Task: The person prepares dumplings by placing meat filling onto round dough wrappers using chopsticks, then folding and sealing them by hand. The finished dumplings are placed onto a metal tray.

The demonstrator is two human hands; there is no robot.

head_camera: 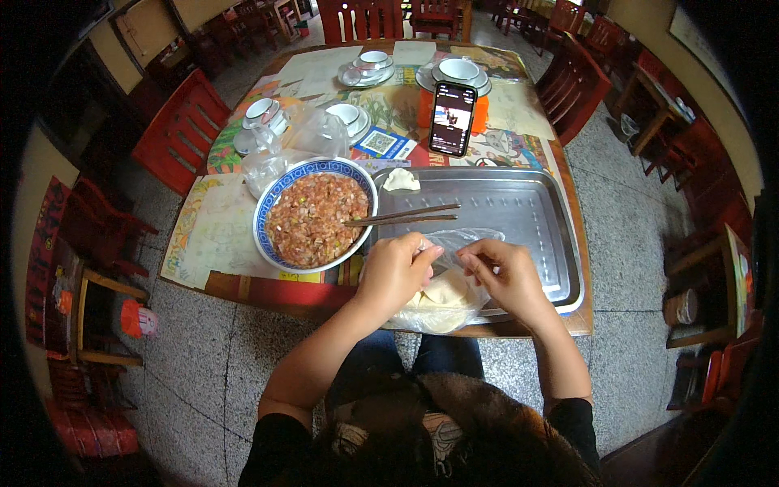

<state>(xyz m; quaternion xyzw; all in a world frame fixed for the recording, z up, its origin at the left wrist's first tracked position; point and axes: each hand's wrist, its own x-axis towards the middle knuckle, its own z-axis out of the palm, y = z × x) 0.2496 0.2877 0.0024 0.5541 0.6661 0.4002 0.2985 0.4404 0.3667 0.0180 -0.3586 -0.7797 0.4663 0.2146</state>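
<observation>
My left hand and my right hand pinch the mouth of a clear plastic bag, one on each side. Inside the bag lie pale dough wrappers, close to the table's near edge. The bag partly covers a metal tray. One folded dumpling sits in the tray's far left corner. Left of the tray is a blue-rimmed bowl of minced meat filling. A pair of chopsticks rests with tips in the filling and the other ends over the tray.
Behind the tray a smartphone leans against an orange box. Several wrapped dish sets, one with a white cup, stand farther back. A crumpled plastic bag lies behind the bowl. Red wooden chairs flank the table.
</observation>
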